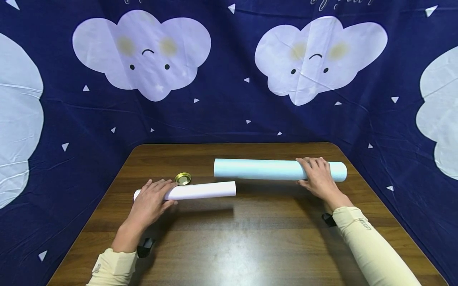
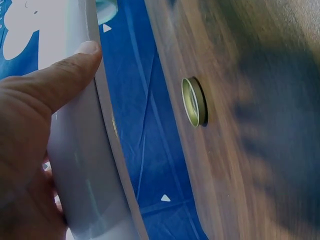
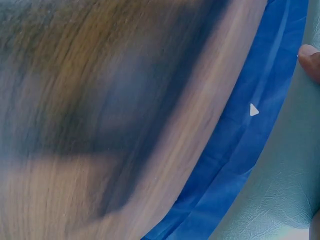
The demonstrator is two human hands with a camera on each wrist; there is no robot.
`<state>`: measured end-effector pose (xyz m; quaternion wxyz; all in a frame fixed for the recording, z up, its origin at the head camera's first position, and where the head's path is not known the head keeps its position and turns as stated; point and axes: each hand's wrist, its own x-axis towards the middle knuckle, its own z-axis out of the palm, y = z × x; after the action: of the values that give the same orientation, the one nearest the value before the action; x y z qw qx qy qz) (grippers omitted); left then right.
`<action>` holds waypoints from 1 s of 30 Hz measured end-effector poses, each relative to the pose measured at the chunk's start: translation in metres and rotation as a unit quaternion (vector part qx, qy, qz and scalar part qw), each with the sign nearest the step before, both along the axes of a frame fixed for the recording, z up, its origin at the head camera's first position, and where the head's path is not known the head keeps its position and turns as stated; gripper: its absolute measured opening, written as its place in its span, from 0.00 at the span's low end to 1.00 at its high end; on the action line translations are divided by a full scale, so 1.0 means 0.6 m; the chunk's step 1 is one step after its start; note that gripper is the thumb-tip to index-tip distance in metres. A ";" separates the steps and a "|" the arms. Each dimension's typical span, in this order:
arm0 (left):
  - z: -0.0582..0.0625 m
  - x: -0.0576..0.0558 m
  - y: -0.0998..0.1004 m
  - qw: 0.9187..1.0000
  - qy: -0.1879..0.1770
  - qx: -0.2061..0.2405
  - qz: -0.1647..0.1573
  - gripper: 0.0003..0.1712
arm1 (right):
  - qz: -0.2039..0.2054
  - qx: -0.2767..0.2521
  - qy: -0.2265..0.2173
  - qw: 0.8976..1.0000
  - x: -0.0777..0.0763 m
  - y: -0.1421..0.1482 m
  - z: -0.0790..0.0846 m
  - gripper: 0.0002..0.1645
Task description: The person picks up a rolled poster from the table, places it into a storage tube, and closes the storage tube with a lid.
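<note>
A white paper roll (image 1: 202,190) lies across the grip of my left hand (image 1: 151,200), raised a little over the table with its shadow below. In the left wrist view the thumb (image 2: 75,70) presses along the white roll (image 2: 90,165). My right hand (image 1: 318,176) grips a thicker, longer pale blue roll (image 1: 257,169) near its right end, also held above the table. The right wrist view shows part of this blue roll (image 3: 270,185) and one fingertip (image 3: 310,60). Just behind the white roll a round gold lid (image 1: 183,178) rests on the table.
The brown wooden table (image 1: 243,238) has rounded far corners. Behind and beside it hangs a dark blue curtain (image 1: 229,115) with clouds and small white triangles. A dark strap piece (image 1: 146,247) sits at the left wrist, another (image 1: 328,219) at the right.
</note>
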<state>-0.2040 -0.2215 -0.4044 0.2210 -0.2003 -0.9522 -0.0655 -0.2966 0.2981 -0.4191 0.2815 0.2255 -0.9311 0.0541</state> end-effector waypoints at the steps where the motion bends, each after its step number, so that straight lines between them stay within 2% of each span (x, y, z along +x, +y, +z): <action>1: 0.001 0.001 -0.002 1.000 0.000 0.001 0.001 0.33 | -0.001 0.000 0.002 1.000 0.000 0.002 0.001 0.50; 18: 0.004 0.006 -0.032 1.000 0.014 0.015 0.009 0.33 | 0.003 -0.012 0.025 1.000 0.006 0.018 0.011 0.50; 30: 0.007 0.010 -0.059 0.999 0.047 0.017 0.008 0.34 | 0.002 -0.008 0.019 1.000 0.015 0.028 0.019 0.49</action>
<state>-0.1978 -0.2570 -0.4000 0.2696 -0.1922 -0.9410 -0.0701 -0.2876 0.3148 -0.4079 0.3011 0.2264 -0.9245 0.0576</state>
